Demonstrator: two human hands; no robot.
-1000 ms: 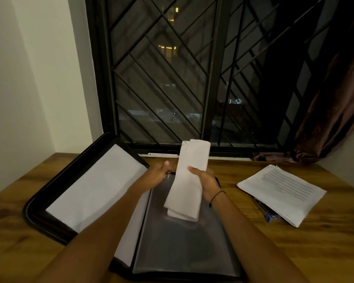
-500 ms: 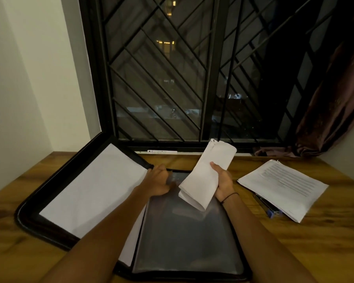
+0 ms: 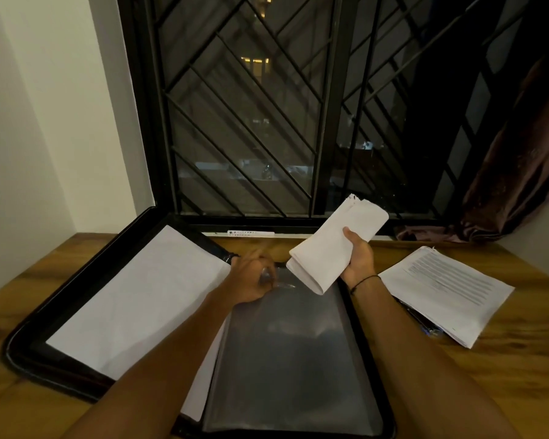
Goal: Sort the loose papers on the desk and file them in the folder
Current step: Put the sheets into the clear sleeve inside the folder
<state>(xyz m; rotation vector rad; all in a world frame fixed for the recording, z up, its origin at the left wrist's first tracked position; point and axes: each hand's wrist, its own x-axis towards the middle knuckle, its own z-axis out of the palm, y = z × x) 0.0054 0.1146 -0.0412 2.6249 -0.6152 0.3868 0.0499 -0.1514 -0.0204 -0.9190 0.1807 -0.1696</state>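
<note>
Over the open black zip-edged folder (image 3: 29,350) on the brown wooden desk (image 3: 520,384), both hands are busy. Right hand (image 3: 357,259) is up off the surface, fingers and thumb wrapped round a curled bundle of white papers (image 3: 333,245), which tilts up toward the dark barred window (image 3: 267,106). Left hand (image 3: 251,277) is down at the top edge of the grey clear plastic sleeve (image 3: 286,359) on the folder's right half, fingers curled in and pinching at that edge, though the blur there keeps the exact grip unclear. A blank white sheet (image 3: 133,299) lies flat in the folder's left half. To the right, well apart from the folder, a loose stack of printed white pages (image 3: 447,289) sits on the desk, lying over something dark and blue that I can't make out. A brownish curtain (image 3: 520,172) hangs at the far right.
</note>
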